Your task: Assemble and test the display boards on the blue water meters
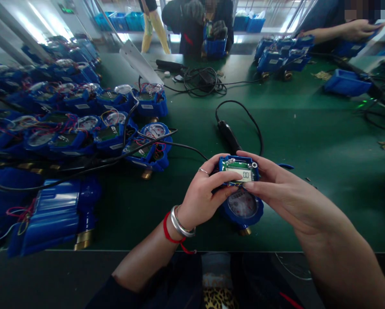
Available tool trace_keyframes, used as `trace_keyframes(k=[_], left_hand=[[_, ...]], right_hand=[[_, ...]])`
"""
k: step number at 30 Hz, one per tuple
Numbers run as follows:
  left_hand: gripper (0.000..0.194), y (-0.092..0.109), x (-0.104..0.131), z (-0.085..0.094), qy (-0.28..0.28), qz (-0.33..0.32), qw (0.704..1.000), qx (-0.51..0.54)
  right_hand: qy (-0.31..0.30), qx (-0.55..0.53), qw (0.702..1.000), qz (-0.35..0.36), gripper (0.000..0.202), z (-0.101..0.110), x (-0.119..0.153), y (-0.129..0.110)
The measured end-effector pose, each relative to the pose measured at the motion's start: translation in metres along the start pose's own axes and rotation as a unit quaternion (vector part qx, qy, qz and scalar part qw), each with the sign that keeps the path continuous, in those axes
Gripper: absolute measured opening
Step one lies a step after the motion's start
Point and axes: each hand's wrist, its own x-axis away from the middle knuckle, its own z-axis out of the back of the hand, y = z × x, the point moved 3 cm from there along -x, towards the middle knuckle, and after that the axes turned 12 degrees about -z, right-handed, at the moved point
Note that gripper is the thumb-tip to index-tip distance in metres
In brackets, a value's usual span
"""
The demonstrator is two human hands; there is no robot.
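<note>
A blue water meter (243, 204) with a round dial stands near the table's front edge. Its upper housing holds a green circuit board with a small display (239, 175) that shows digits. My left hand (207, 184) grips the housing from the left, with a finger across the display. On the right side, my right hand (272, 182) holds the same housing between thumb and fingers. Just behind the meter lies a black-handled tool (229, 136) with a looping cable.
Rows of blue meters (109, 96) with exposed wires fill the left side. A larger blue meter (55, 210) lies front left. Cables (205, 81) are coiled at the back. A blue bin (347, 83) stands right. Across the table, a gloved person (199, 25) handles a meter.
</note>
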Motion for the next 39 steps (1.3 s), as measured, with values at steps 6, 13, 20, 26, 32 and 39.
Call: trace_keyframes(k=[6,13,20,26,32,39], left_hand=[[0.021,0.000,0.001,-0.001,-0.010,-0.005,1.000,-0.006],[0.020,0.000,-0.001,0.002,-0.008,0.005,1.000,-0.001],[0.019,0.003,-0.002,0.004,-0.002,0.008,1.000,0.002],[0.015,0.005,-0.002,0.003,0.009,0.024,1.000,0.005],[0.017,0.003,-0.002,0.003,0.014,0.026,0.999,0.011],[0.022,0.005,0.000,0.003,0.019,0.026,0.999,0.013]], right_hand=[[-0.003,0.014,1.000,0.014,0.072,0.002,-0.001,0.002],[0.004,0.048,0.999,0.023,0.065,0.001,-0.002,-0.002],[-0.008,0.063,0.998,0.022,0.068,0.000,-0.002,-0.007],[-0.028,0.073,0.996,0.030,0.069,0.003,-0.006,-0.006],[-0.052,0.090,0.994,0.028,0.068,0.007,-0.009,-0.009],[-0.071,0.072,0.995,0.025,0.052,0.000,-0.007,-0.012]])
